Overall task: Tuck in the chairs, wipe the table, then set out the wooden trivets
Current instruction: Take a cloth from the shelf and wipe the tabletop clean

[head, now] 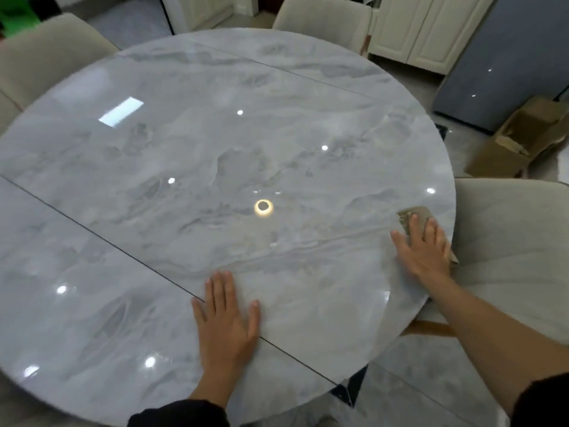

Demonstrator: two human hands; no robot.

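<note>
A round, glossy grey marble table (191,167) fills the view. My right hand (423,251) lies flat with straight fingers on a beige cloth (414,215) near the table's right edge, pressing it onto the surface. My left hand (228,318) rests flat, fingers spread, on the table near the front edge. Three cream upholstered chairs stand around the table: one at the right (511,241), one at the far side (326,21), one at the left (40,53). No wooden trivets are in view.
An open cardboard box (520,140) lies on the floor at the right, beside a grey appliance (505,60). Cream cabinets (428,29) stand behind the far chair. Dark seams cross the tabletop.
</note>
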